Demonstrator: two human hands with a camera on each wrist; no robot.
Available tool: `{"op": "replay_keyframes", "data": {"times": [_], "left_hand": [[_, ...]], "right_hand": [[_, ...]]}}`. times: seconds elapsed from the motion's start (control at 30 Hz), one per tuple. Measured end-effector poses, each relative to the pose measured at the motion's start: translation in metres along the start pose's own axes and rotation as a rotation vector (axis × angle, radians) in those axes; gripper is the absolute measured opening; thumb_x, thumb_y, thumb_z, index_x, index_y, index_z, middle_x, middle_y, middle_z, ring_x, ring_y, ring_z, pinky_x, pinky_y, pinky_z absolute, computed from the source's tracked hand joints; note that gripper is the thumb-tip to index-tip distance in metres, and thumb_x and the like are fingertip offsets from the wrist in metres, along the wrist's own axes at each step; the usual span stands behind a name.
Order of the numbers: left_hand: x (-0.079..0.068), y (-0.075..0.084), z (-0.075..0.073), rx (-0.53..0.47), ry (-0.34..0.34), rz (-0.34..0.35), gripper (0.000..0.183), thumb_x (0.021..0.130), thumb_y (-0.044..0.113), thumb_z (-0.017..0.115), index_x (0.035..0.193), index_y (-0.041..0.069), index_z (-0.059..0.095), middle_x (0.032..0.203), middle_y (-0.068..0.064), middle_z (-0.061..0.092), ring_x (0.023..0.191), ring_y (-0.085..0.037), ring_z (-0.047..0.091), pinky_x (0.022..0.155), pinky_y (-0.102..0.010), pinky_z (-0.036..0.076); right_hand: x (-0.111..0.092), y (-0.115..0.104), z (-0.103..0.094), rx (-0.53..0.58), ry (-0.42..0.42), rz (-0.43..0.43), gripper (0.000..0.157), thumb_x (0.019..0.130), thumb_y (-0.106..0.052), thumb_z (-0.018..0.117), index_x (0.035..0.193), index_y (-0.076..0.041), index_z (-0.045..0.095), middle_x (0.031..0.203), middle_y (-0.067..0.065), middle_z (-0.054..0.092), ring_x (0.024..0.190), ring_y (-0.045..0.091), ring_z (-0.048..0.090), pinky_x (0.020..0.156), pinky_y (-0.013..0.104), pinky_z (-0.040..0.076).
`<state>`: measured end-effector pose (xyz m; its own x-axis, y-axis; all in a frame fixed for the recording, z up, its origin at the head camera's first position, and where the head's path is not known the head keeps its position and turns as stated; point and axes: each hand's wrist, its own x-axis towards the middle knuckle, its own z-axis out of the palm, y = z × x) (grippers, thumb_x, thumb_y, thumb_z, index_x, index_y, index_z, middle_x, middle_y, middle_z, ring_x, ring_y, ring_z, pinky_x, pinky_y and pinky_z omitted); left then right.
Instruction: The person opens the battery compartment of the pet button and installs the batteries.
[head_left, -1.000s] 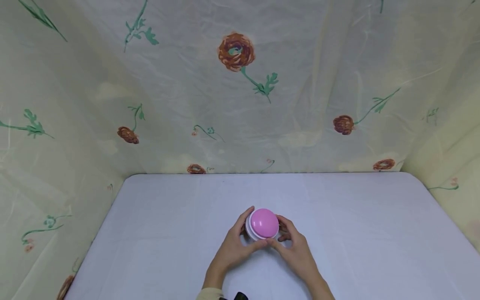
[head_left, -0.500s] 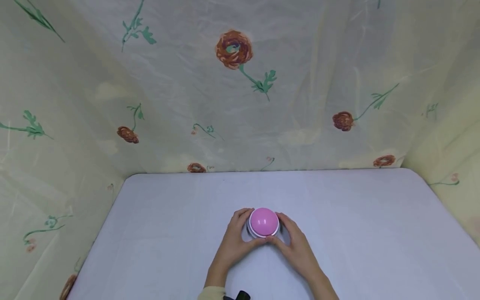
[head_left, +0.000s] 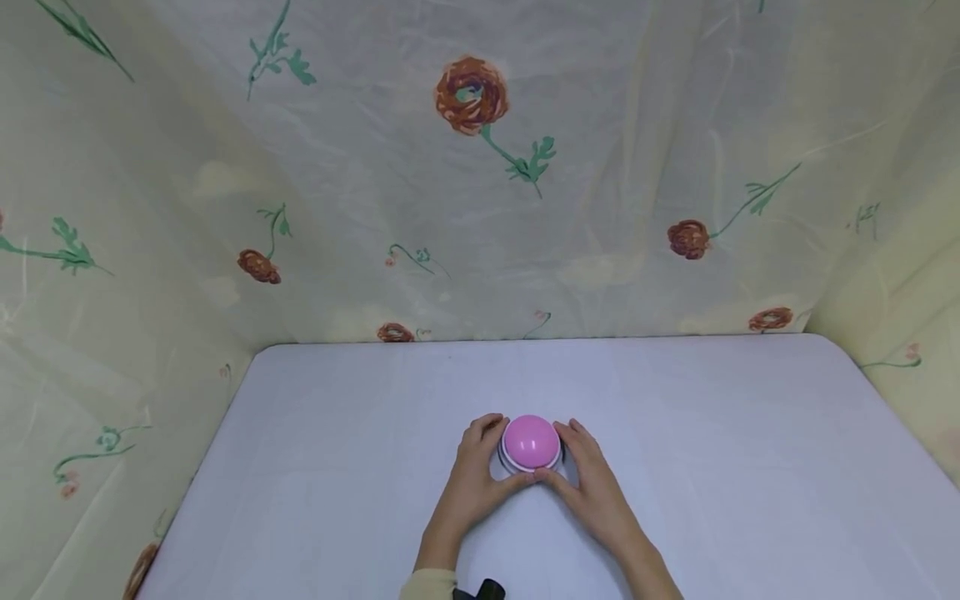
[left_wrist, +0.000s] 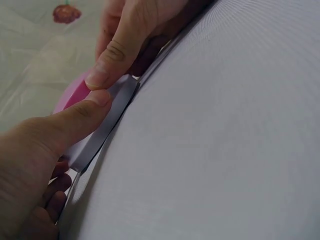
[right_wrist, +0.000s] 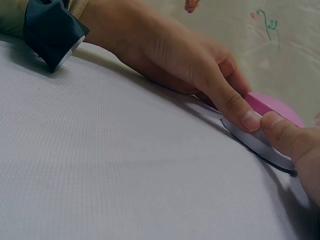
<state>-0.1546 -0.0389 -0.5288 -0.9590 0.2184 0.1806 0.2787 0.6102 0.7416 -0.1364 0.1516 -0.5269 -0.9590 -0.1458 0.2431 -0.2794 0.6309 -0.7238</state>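
A round push button (head_left: 531, 442) with a glossy pink dome and a white base sits on the white table, dome up. My left hand (head_left: 472, 479) holds it from the left, fingers round its far side and thumb on the near rim. From the right, my right hand (head_left: 596, 487) grips it the same way. In the left wrist view both thumbs press the white base (left_wrist: 95, 142), their tips meeting beside the pink dome (left_wrist: 73, 94). A thin dark edge runs under the base in the right wrist view, where my right thumb (right_wrist: 287, 135) touches the rim.
The white table (head_left: 337, 467) spreads out on all sides of the hands, with rounded far corners. Behind it and at both sides hangs a pale flowered curtain (head_left: 585, 250). A dark wrist strap (right_wrist: 52, 30) sits by the left sleeve.
The push button was tilted with more of its white side showing; now it lies flat on the table. The right hand's fingers, curled under before, have straightened along its side.
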Motion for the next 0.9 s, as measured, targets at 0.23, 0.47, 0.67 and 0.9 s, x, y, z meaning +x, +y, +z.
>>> {"op": "replay_keyframes", "data": {"times": [0.23, 0.47, 0.67, 0.9], "left_hand": [[0.0029, 0.0011, 0.0029, 0.010, -0.006, -0.012, 0.085, 0.071, 0.063, 0.069, 0.138, 0.016, 0.049, 0.143, -0.004, 0.043, 0.133, -0.026, 0.039, 0.106, -0.050, 0.038], [0.0033, 0.0016, 0.0022, 0.038, -0.002, -0.014, 0.090, 0.072, 0.062, 0.070, 0.143, 0.015, 0.041, 0.142, -0.006, 0.043, 0.131, -0.027, 0.041, 0.105, -0.051, 0.038], [-0.0010, -0.0004, 0.0007, 0.055, -0.005, -0.011, 0.093, 0.073, 0.061, 0.069, 0.148, 0.021, 0.031, 0.142, -0.006, 0.044, 0.131, -0.026, 0.041, 0.104, -0.052, 0.038], [-0.0051, -0.0040, 0.0008, 0.044, -0.003, 0.012, 0.095, 0.073, 0.062, 0.069, 0.148, 0.018, 0.029, 0.142, -0.006, 0.044, 0.131, -0.026, 0.040, 0.105, -0.052, 0.035]], "right_hand": [[0.0017, 0.0008, -0.0014, -0.022, -0.003, -0.017, 0.072, 0.083, -0.036, 0.070, 0.138, 0.001, 0.043, 0.142, 0.018, 0.044, 0.141, 0.036, 0.026, 0.111, 0.057, 0.023], [0.0026, -0.0005, -0.0013, -0.012, -0.010, -0.015, 0.073, 0.083, -0.035, 0.070, 0.139, 0.003, 0.042, 0.143, 0.019, 0.042, 0.141, 0.037, 0.025, 0.111, 0.058, 0.024], [0.0013, -0.0004, 0.0031, -0.001, -0.011, -0.009, 0.074, 0.083, -0.036, 0.070, 0.139, 0.004, 0.042, 0.144, 0.019, 0.041, 0.140, 0.037, 0.026, 0.111, 0.057, 0.025], [-0.0014, -0.0005, 0.0059, 0.010, -0.031, 0.013, 0.076, 0.084, -0.039, 0.068, 0.141, 0.003, 0.039, 0.147, 0.018, 0.037, 0.141, 0.037, 0.025, 0.111, 0.056, 0.025]]}}
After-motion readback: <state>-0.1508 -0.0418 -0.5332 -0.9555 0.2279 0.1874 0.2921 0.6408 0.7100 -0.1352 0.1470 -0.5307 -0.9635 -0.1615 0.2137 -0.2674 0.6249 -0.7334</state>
